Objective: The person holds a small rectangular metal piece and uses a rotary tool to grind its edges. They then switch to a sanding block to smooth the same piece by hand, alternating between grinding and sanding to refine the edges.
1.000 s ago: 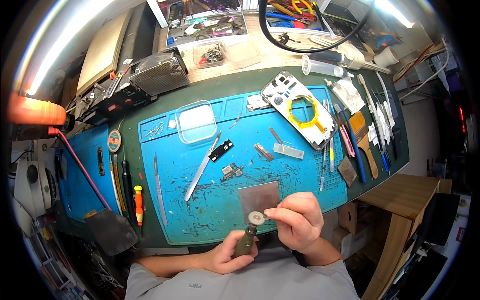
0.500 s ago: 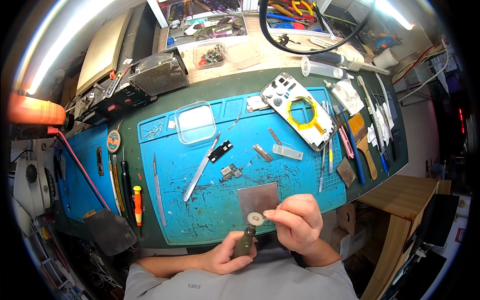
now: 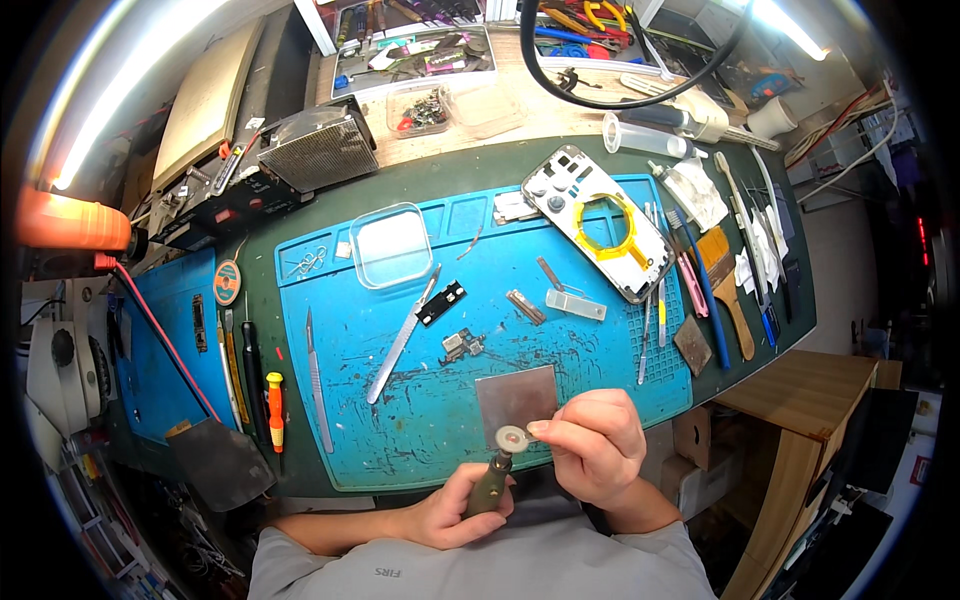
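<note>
My left hand is wrapped round a dark green rotary tool with a round grey cutting disc at its tip. Close to the disc's right edge, my right hand pinches something too small to make out between thumb and forefinger. Beneath the disc and beyond it lies a square metal plate at the near edge of the blue mat. Farther off on the mat are a small metal phone part, a black strip and a metal knife-like blade tool.
A phone frame with a yellow ring lies at the mat's far right, beside brushes and tweezers. A clear plastic box sits at the far left of the mat. Left of it are a solder spool and an orange-yellow screwdriver.
</note>
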Available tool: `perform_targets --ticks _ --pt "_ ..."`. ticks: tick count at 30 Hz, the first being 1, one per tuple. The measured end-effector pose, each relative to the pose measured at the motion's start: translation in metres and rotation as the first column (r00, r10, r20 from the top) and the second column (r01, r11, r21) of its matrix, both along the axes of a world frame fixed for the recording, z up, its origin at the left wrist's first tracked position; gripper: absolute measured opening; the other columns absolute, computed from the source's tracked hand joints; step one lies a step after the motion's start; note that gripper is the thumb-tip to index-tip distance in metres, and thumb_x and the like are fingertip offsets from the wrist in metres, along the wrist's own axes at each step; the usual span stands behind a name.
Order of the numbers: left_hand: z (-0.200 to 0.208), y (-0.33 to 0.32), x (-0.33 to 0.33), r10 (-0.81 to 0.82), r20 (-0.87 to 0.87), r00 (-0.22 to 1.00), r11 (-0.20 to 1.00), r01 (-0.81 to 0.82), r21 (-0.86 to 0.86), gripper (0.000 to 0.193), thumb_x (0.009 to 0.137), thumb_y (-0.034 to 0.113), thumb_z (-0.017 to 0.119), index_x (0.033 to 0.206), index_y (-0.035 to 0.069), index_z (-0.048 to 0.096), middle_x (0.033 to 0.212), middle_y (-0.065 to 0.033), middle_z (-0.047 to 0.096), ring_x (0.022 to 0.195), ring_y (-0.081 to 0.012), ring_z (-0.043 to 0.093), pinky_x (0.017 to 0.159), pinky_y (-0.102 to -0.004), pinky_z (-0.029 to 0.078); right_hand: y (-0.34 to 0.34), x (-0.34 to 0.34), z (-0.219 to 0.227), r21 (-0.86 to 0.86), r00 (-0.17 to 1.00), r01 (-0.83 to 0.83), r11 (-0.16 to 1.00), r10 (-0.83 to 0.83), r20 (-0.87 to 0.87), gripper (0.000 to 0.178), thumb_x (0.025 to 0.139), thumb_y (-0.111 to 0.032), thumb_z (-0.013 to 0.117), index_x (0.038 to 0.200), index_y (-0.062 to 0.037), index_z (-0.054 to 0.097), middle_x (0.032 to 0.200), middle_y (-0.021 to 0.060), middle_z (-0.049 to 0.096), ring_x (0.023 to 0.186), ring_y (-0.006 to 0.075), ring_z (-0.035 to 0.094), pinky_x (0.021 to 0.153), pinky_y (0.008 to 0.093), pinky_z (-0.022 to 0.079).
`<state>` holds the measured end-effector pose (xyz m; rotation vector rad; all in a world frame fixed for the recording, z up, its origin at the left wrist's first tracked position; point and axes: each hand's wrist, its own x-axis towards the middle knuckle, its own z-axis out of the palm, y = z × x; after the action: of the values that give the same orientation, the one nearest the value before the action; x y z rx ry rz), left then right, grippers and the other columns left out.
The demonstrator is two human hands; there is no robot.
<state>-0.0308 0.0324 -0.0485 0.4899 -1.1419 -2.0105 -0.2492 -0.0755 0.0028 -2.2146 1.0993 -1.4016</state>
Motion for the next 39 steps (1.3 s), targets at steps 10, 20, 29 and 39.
perform_targets --ticks 10,20,29,39 --pt "0.001 -0.0018 -0.0004 -0.006 -0.005 1.0 1.0 0.006 -0.01 0.05 0.111 0.006 0.061 0.151 0.003 0.031 0.106 -0.0112 0.062 0.092 -0.0167 0.06 0.085 -0.0361 0.05 0.0004 -0.0001 0.0012 0.001 1.0 0.003 1.0 -0.003 0.008 0.045 0.062 0.007 0.077 0.104 -0.0055 0.084 0.098 0.0017 0.067 0.082 0.0214 0.066 0.065 0.0312 0.057" --pt "0.0018 -0.0012 -0.001 -0.001 -0.016 1.0 1.0 0.001 0.017 0.051 0.11 0.005 0.061 0.151 0.002 0.031 0.106 -0.011 0.061 0.093 -0.0174 0.059 0.087 -0.0367 0.05 0.0007 -0.0005 0.0012 0.003 1.0 0.004 1.0 -0.004 0.01 0.044 0.063 0.008 0.078 0.104 -0.0059 0.084 0.098 0.0015 0.067 0.082 0.0212 0.066 0.064 0.031 0.057" --pt "0.0015 -0.0023 -0.0007 -0.008 -0.013 1.0 1.0 0.008 0.001 0.051 0.11 0.005 0.061 0.151 0.003 0.03 0.107 -0.0114 0.061 0.094 -0.0174 0.06 0.087 -0.0368 0.05 0.0013 -0.0002 0.0008 0.005 1.0 0.005 1.0 -0.006 0.015 0.044 0.063 0.008 0.079 0.105 -0.0067 0.084 0.098 0.0011 0.067 0.083 0.0211 0.066 0.064 0.0308 0.057" --pt "0.002 -0.002 -0.0007 -0.003 0.001 1.0 1.0 0.003 0.001 0.051 0.111 0.005 0.061 0.151 0.003 0.031 0.105 -0.0114 0.062 0.092 -0.0174 0.06 0.085 -0.0371 0.051 0.0019 -0.0002 0.0005 0.008 1.0 0.011 1.0 -0.011 0.016 0.045 0.062 0.008 0.079 0.105 -0.0072 0.085 0.098 0.0006 0.067 0.082 0.0208 0.066 0.064 0.0306 0.057"
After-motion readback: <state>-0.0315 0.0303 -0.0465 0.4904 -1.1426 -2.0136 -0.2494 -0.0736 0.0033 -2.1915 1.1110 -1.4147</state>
